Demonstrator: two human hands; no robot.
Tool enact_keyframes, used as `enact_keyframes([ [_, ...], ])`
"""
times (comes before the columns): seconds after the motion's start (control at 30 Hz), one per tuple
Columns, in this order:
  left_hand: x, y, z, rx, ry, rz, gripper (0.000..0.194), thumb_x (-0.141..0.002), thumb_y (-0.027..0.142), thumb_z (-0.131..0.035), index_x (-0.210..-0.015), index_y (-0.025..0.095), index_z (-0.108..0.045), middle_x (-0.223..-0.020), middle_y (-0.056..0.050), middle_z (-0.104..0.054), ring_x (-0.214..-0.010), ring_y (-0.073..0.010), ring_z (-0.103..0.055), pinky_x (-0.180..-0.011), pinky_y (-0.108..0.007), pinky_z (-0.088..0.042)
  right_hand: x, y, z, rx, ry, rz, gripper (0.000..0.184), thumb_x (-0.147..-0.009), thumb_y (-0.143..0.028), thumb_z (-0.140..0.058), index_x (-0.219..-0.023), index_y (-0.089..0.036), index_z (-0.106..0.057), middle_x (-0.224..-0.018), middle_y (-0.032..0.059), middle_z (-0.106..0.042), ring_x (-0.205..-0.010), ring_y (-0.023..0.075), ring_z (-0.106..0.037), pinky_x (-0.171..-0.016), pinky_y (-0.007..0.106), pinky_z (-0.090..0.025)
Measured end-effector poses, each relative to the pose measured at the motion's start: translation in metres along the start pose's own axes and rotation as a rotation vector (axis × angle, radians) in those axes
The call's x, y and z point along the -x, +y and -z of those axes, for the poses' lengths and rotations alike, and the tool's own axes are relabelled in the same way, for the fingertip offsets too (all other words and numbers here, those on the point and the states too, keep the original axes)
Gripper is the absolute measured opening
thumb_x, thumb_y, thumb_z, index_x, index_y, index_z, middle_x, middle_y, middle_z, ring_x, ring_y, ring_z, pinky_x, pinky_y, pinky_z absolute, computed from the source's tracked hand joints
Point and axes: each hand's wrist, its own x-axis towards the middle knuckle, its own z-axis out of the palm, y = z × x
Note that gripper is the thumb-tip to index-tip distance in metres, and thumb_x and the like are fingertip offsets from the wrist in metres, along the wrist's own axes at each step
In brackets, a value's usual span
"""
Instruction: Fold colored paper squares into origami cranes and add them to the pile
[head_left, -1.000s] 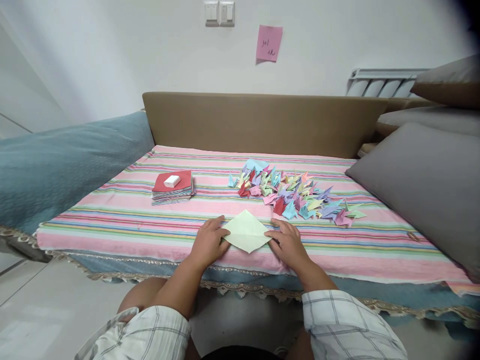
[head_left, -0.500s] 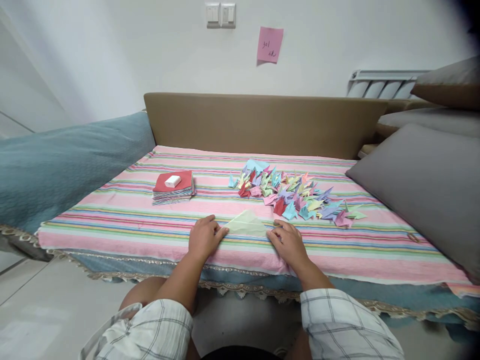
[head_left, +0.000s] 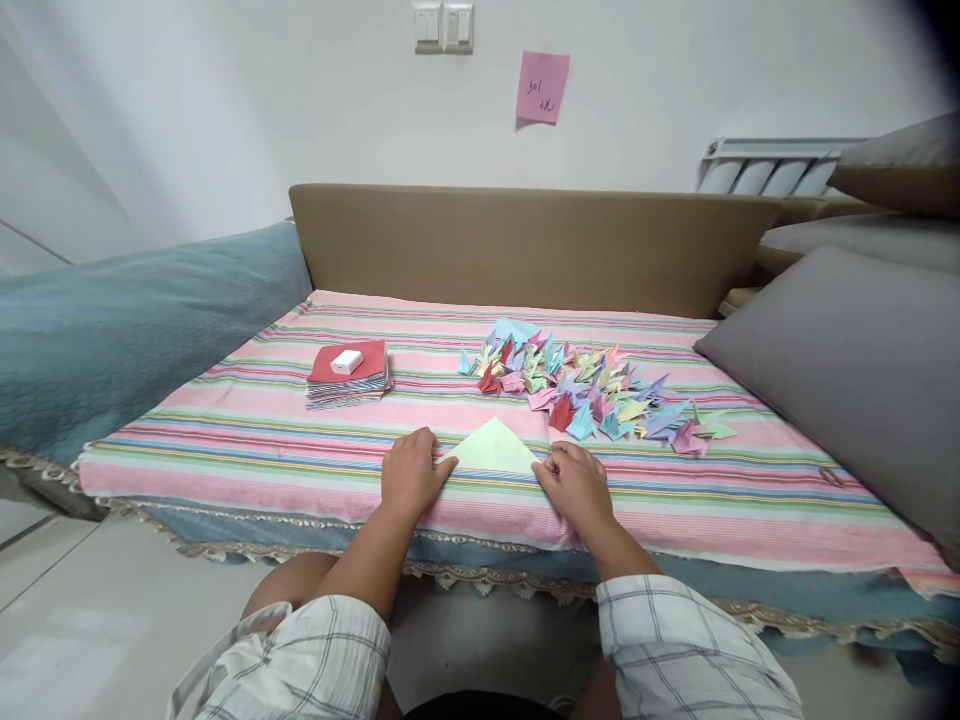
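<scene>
A pale green sheet of origami paper (head_left: 493,448), folded into a triangle with its peak pointing away from me, lies on the striped cloth. My left hand (head_left: 411,470) pinches its left corner between thumb and fingers. At the opposite corner, my right hand (head_left: 576,482) grips the paper in the same way. Just beyond, to the right, spreads a heap of many-coloured folded paper cranes (head_left: 581,385). Farther left sits a stack of square paper (head_left: 346,385) with a red sheet on top, and a small white block (head_left: 346,362) rests on it.
The striped cloth (head_left: 225,430) covers a sofa seat with a brown backrest (head_left: 525,250). A blue covered armrest (head_left: 150,310) bounds the left side, and grey cushions (head_left: 862,370) pile up at the right. A small brownish object (head_left: 831,476) lies near the cushions.
The paper between my hands now shows as a flatter, sharper triangle with a clear peak; before, its top was uneven and see-through. Both hands stay at its corners.
</scene>
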Motion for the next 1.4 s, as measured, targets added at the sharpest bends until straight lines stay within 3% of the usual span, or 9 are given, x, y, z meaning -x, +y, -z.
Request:
enact_keyframes([
  [0.13,0.010,0.014,-0.008,-0.055,0.155,-0.204,0.031,-0.081,0.025,-0.052,-0.112,0.025,-0.055,-0.134,-0.005,-0.048,-0.124,-0.0292,-0.038,-0.104,-0.055,-0.018,-0.001,-0.001,0.000,0.019,0.000,0.000,0.024,-0.077,-0.037,-0.056,-0.060,-0.020,-0.052,-0.099,0.0029,-0.060,-0.093,0.0206,-0.051,-0.081,0.034,-0.032],
  [0.23,0.022,0.029,-0.019,-0.022,0.061,-0.526,0.031,-0.086,0.028,-0.046,-0.116,0.028,-0.054,-0.132,-0.003,-0.051,-0.127,-0.0239,-0.036,-0.109,-0.050,-0.013,-0.001,-0.001,0.000,0.024,0.007,0.001,0.023,-0.076,-0.037,-0.057,-0.061,-0.020,-0.052,-0.098,0.0028,-0.060,-0.093,0.0205,-0.051,-0.081,0.034,-0.032],
  [0.3,0.030,0.036,-0.027,-0.012,-0.003,-0.614,0.049,-0.083,0.042,-0.050,-0.128,0.023,-0.045,-0.137,-0.007,-0.045,-0.130,-0.0252,-0.032,-0.109,-0.048,-0.015,0.000,-0.001,0.000,0.023,0.013,0.005,0.022,-0.077,-0.037,-0.057,-0.062,-0.020,-0.053,-0.100,0.0028,-0.060,-0.094,0.0206,-0.051,-0.082,0.034,-0.032],
  [0.4,0.038,0.039,-0.037,-0.038,-0.045,-0.573,0.069,-0.079,0.054,-0.050,-0.135,0.017,-0.036,-0.141,-0.011,-0.038,-0.131,-0.0281,-0.029,-0.108,-0.048,-0.018,0.000,-0.001,-0.001,0.012,0.016,0.010,0.022,-0.077,-0.037,-0.057,-0.063,-0.020,-0.054,-0.104,0.0029,-0.060,-0.096,0.0208,-0.051,-0.083,0.034,-0.031],
  [0.67,0.040,0.036,-0.038,-0.043,-0.085,-0.549,0.068,-0.079,0.054,-0.049,-0.136,0.019,-0.034,-0.144,-0.011,-0.033,-0.132,-0.0286,-0.026,-0.108,-0.049,-0.017,0.001,0.001,-0.002,-0.039,0.073,0.021,0.011,-0.077,-0.029,-0.054,-0.073,-0.020,-0.059,-0.109,0.0050,-0.059,-0.100,0.0218,-0.051,-0.085,0.035,-0.034],
  [0.8,0.040,0.037,-0.037,-0.028,-0.091,-0.539,0.068,-0.079,0.053,-0.050,-0.136,0.020,-0.034,-0.144,-0.010,-0.033,-0.132,-0.0287,-0.027,-0.108,-0.049,-0.018,0.010,-0.006,-0.004,-0.059,0.155,0.200,0.022,-0.081,-0.025,-0.050,-0.099,-0.022,-0.062,-0.123,0.0083,-0.052,-0.112,0.0242,-0.045,-0.095,0.041,-0.030],
  [0.97,0.040,0.037,-0.037,-0.023,-0.095,-0.539,0.067,-0.080,0.051,-0.050,-0.136,0.020,-0.034,-0.144,-0.010,-0.033,-0.132,-0.0289,-0.027,-0.108,-0.049,-0.017,0.021,-0.023,-0.008,-0.009,0.072,0.416,0.030,-0.082,-0.025,-0.051,-0.111,-0.028,-0.061,-0.136,0.0078,-0.042,-0.123,0.0258,-0.036,-0.101,0.046,-0.023],
  [1.13,0.040,0.037,-0.036,-0.030,-0.106,-0.538,0.067,-0.080,0.052,-0.050,-0.136,0.020,-0.034,-0.144,-0.010,-0.033,-0.132,-0.0289,-0.027,-0.107,-0.049,-0.017,0.022,-0.022,-0.006,0.021,0.035,0.356,0.026,-0.082,-0.025,-0.052,-0.103,-0.031,-0.066,-0.137,0.0065,-0.042,-0.125,0.0275,-0.035,-0.101,0.051,-0.021],
  [1.4,0.040,0.038,-0.034,-0.012,-0.111,-0.533,0.067,-0.079,0.052,-0.050,-0.136,0.018,-0.035,-0.144,-0.011,-0.034,-0.132,-0.0290,-0.027,-0.108,-0.049,-0.018,0.018,0.005,0.011,0.029,-0.026,0.218,0.022,-0.085,-0.037,-0.050,-0.088,-0.033,-0.071,-0.135,0.0030,-0.047,-0.123,0.0280,-0.037,-0.100,0.054,-0.022],
])
